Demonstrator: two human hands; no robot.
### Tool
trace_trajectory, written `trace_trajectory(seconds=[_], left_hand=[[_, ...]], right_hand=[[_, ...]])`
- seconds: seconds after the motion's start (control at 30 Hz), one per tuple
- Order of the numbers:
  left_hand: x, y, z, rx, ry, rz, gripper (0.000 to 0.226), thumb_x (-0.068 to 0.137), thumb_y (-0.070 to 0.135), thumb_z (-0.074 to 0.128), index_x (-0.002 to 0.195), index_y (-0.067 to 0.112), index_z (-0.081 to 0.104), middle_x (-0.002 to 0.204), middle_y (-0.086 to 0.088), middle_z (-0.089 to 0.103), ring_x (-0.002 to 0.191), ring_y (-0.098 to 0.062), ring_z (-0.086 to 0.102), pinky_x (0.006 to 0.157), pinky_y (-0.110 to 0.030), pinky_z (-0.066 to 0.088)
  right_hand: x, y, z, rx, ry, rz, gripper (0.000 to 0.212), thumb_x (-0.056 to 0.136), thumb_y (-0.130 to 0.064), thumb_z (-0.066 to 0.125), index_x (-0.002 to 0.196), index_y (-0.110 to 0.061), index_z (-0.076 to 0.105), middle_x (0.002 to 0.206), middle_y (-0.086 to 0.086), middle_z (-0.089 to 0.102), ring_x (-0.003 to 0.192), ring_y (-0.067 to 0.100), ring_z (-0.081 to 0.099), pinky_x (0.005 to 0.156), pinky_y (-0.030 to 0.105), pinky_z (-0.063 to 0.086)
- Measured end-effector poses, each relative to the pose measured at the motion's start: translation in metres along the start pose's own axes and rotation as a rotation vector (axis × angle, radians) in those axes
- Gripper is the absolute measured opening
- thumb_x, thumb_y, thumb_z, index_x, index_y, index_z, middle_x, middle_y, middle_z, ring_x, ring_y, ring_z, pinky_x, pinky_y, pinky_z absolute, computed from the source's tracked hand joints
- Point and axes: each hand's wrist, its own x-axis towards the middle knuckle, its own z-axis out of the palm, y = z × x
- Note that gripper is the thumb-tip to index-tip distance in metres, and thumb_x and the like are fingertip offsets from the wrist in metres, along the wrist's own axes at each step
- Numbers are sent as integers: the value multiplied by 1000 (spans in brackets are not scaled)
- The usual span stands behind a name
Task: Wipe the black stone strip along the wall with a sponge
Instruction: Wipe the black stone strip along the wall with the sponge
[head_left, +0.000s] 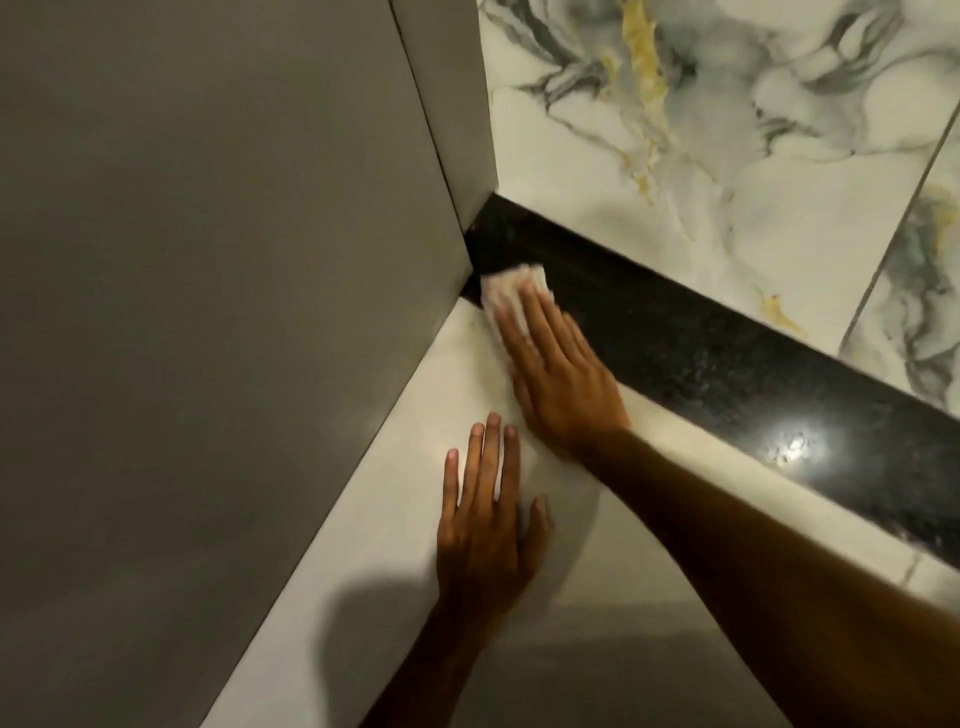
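Where black strip (701, 338) meets grey panel (208, 260), right hand (561, 384) presses sponge (511, 286) flat; left hand (488, 525) spread.

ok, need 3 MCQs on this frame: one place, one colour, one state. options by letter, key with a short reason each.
1. Where is the sponge on the black stone strip?
A. at the corner end by the grey panel
B. at the glare spot
C. off the strip, on the marble wall

2. What colour is the sponge?
A. green
B. pale, whitish
C. black

3. What is the left hand doing?
A. gripping a second sponge
B. raised in the air
C. lying flat, fingers spread, on the pale surface

Key:
1 A: the sponge lies where the strip meets the grey panel, under the fingertips of the right hand.
2 B: it shows whitish against the dark stone.
3 C: the palm is down on the pale surface and holds nothing.
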Motion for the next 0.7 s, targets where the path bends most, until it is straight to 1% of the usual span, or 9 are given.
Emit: trace_trajectory(seconds=[0.07, 0.17, 0.23, 0.33, 0.4, 0.47, 0.57, 0.63, 0.7], left_hand=[[0, 1, -2, -1, -9, 2, 70, 106, 39, 55, 168, 13, 36, 178, -7, 28, 167, -23, 26, 136, -53, 26], [0, 1, -1, 40, -16, 5, 70, 107, 44, 46, 168, 11, 36, 178, -10, 29, 167, -26, 26, 137, -49, 20], [2, 0, 1, 48, -19, 20, 71, 107, 46, 45, 168, 12, 35, 178, -11, 29, 167, -26, 25, 138, -48, 17], [5, -2, 5, 44, -16, 4, 71, 107, 50, 45, 168, 13, 37, 178, -10, 30, 167, -27, 26, 138, -48, 16], [4, -1, 4, 62, -4, 3, 71, 106, 50, 47, 166, 12, 40, 176, -11, 33, 165, -29, 29, 137, -52, 21], [5, 3, 0, 82, 2, 5, 71, 105, 48, 49, 165, 11, 42, 176, -13, 34, 164, -32, 32, 134, -56, 28], [4, 3, -2, 106, 1, 28, 74, 103, 43, 58, 166, 9, 40, 176, -15, 32, 164, -33, 31, 131, -58, 34], [2, 1, 2, 107, 37, 29, 74, 102, 41, 61, 165, 8, 41, 176, -15, 34, 164, -32, 32, 130, -57, 35], [-1, -2, 7, 88, 87, 15, 71, 105, 41, 56, 165, 6, 40, 176, -16, 34, 165, -31, 31, 133, -55, 32]], right_hand=[[-24, 21, 0, -35, 18, 44, 70, 117, -27, 42, 177, -19, 7, 186, 13, 1, 173, 30, 2, 142, 52, 19], [0, 33, -3, -39, 141, 378, 67, 117, -26, 36, 177, -14, 10, 185, 17, 3, 173, 33, 4, 142, 52, 17], [32, 28, -2, 8, 194, 511, 67, 117, -30, 30, 177, -13, 5, 185, 19, -1, 174, 34, 0, 143, 50, 11], [52, 17, 5, 37, 157, 363, 70, 116, -30, 33, 177, -14, 3, 185, 18, -1, 174, 33, 1, 143, 49, 9], [26, 14, 6, 8, 99, 166, 69, 116, -31, 33, 177, -19, 3, 186, 14, -1, 174, 32, 1, 143, 48, 9], [-18, 23, 4, -24, 55, 98, 68, 117, -32, 32, 177, -22, 3, 186, 12, -2, 174, 29, 0, 143, 49, 13], [-63, 45, -1, -50, 100, 291, 68, 116, -32, 33, 177, -20, 7, 186, 13, 2, 173, 29, 1, 141, 53, 20], [-50, 51, -3, -49, 187, 479, 66, 117, -32, 31, 177, -17, 10, 186, 15, 5, 173, 31, 4, 142, 50, 18], [-16, 45, -1, -5, 229, 553, 67, 117, -32, 32, 177, -13, 8, 186, 17, 3, 174, 32, 3, 143, 48, 12]])
